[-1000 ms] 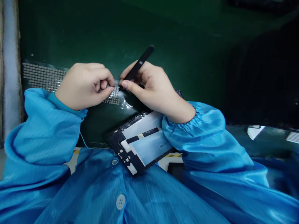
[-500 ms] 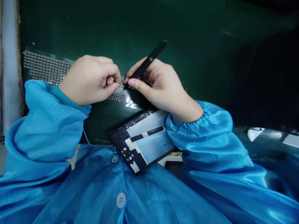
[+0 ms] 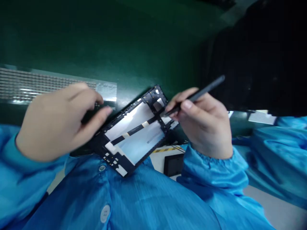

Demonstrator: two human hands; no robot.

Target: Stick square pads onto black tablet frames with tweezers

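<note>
My right hand (image 3: 203, 124) grips a slim black pen-shaped tool (image 3: 206, 89). The tool's lower tip is at the upper right part of an opened phone or tablet screen frame (image 3: 134, 137); whether it touches cannot be told. This frame is black, with a silvery-blue panel and a dark ribbon strip across it. It lies tilted at the table's near edge. My left hand (image 3: 59, 121), slightly blurred, is open with thumb and forefinger apart, left of the frame. Beneath and behind it is a clear sheet of small grey squares (image 3: 48, 80), partly covered by the hand.
The green table mat (image 3: 96, 38) stretches beyond my hands. A large black shape (image 3: 259, 64) fills the right side. Below the table edge is a dark rectangular object (image 3: 174, 164) on a white surface. Another person's blue sleeve (image 3: 283, 147) shows at the right.
My right hand has moved from the sheet of squares to the screen frame with the black tool. My left hand has opened and come away from the sheet's end. The view has shifted right.
</note>
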